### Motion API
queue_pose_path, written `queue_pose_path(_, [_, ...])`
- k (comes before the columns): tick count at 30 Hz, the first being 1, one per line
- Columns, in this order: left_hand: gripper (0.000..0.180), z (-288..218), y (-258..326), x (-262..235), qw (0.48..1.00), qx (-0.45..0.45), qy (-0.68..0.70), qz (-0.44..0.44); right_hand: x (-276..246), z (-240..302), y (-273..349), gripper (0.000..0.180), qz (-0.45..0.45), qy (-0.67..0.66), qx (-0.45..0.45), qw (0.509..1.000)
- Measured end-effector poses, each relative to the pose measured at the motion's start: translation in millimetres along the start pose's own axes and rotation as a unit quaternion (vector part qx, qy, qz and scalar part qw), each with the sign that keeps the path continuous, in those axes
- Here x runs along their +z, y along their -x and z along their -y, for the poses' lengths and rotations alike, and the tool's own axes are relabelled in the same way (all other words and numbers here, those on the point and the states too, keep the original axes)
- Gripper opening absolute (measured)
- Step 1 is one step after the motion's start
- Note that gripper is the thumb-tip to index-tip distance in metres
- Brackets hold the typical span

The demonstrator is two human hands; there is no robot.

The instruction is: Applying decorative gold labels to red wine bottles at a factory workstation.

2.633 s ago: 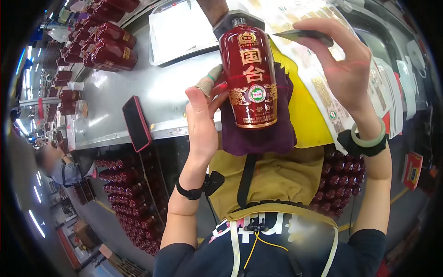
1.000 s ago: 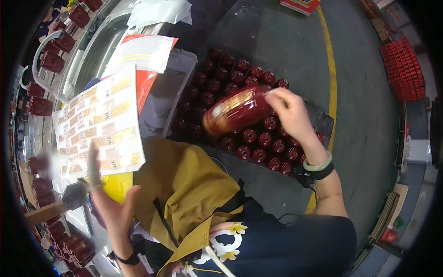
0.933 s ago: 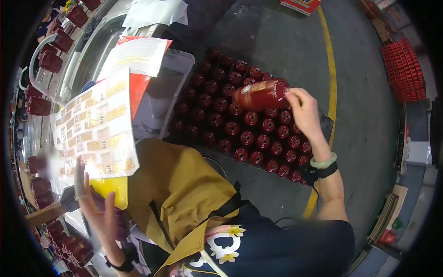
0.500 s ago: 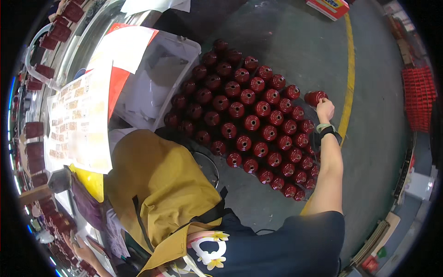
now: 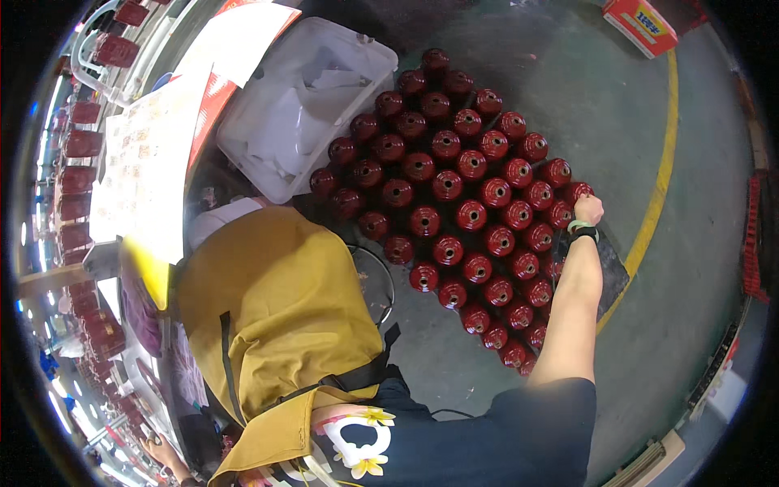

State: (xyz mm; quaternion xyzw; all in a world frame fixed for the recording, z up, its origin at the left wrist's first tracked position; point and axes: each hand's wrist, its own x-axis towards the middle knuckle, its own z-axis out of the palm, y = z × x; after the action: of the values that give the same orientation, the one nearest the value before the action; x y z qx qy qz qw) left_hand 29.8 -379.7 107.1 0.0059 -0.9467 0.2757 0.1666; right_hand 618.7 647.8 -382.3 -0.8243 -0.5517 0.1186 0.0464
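Note:
My right hand [image 5: 589,210] is closed on a glossy dark-red ribbed piece [image 5: 577,191], round like an insulator. That piece stands at the right edge of a dense group of similar pieces [image 5: 471,215], most showing a small hole in the top. My fingers partly cover it. At the lower left rim, my left hand [image 5: 165,451] shows small, its fingers apart and nothing visible in it. It is near a crowded work surface, where blur hides the details.
A white plastic bin [image 5: 381,61] with white sheets inside stands beyond my yellow apron [image 5: 284,300]. Printed papers [image 5: 146,154] hang at the left. Red pieces [image 5: 83,144] line the left side. A yellow floor line [image 5: 661,178] curves along the right, below a red box [image 5: 641,26].
My right hand has brought the tilted red piece from beside the group to the group's right edge. The view has shifted, so the bin and pieces appear farther right.

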Motion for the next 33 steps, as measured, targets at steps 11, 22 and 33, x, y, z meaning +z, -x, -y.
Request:
queue_pose_path(11, [0.042, 0, -11, 12, 0.988, 0.045, 0.139, -0.053, 44, -38, -15, 0.049, 0.276, -0.259, -0.2, 0.904])
queue_pose_path(22, [0.074, -15, -160, 55, 0.881, -0.305, 0.346, -0.102, -101, 134, 161, 0.033, -0.02, -0.225, -0.326, 0.918])
queue_pose_path(33, [0.084, 20, -352, 189, 0.806, -0.362, 0.463, -0.068, -199, 299, 286, 0.029, -0.146, -0.121, -0.518, 0.834])
